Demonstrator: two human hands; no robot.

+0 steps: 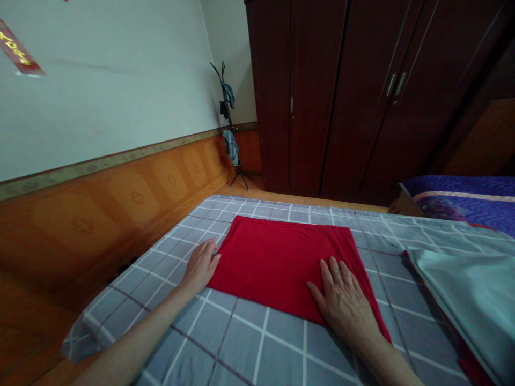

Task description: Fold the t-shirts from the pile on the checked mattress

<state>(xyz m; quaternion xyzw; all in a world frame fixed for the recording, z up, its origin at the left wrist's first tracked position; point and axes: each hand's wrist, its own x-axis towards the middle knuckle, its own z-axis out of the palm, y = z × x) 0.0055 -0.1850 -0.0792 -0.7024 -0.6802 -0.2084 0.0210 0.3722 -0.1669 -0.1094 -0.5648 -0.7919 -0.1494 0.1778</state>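
Note:
A red cloth (277, 257), folded into a flat rectangle, lies on the grey checked bedsheet (241, 343). What kind of garment or textile it is, I cannot tell. My left hand (201, 264) rests at the cloth's left edge, its fingers stretched out and its thumb touching the border. On the right part of the cloth my right hand (341, 295) lies palm down with the fingers spread. Neither hand grips anything.
Light green and red folded cloths (470, 289) lie at the right side of the bed. Beyond stand a dark wooden wardrobe (314, 107) and a coat rack (229, 118) with clothes on it. Purple bedding (470, 201) shows at the far right. An orange-panelled wall (120, 198) runs along the left.

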